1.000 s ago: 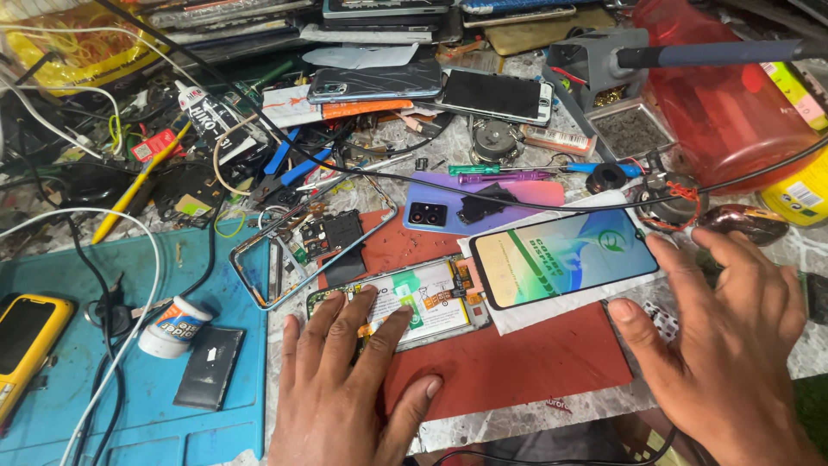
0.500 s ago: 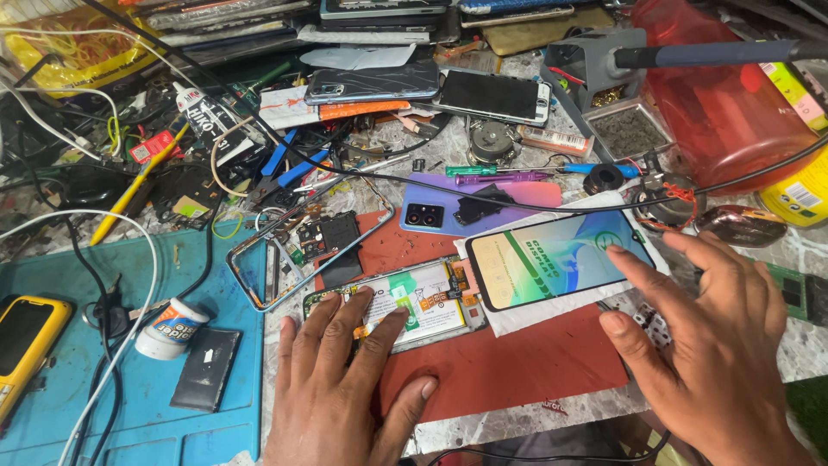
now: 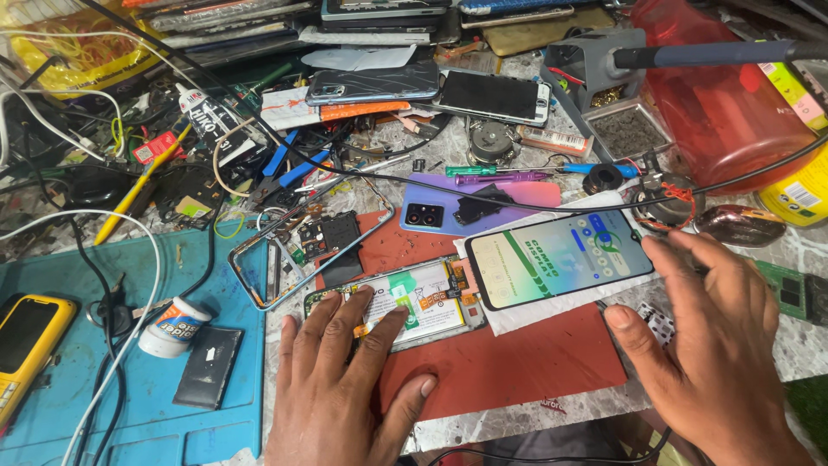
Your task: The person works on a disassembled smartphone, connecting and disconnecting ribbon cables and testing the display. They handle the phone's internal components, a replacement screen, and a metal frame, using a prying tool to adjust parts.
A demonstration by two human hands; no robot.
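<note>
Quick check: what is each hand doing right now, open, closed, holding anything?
Left hand: open, fingers spread flat on the opened phone body, gripping nothing.
Right hand: open, fingers spread beside the lit phone screen, holding nothing.

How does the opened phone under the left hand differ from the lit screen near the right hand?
The opened phone shows its battery and inner parts; the lit screen shows a bright display. The left hand presses on the phone; the right hand lies beside the screen. Both rest partly on the red mat.
</note>
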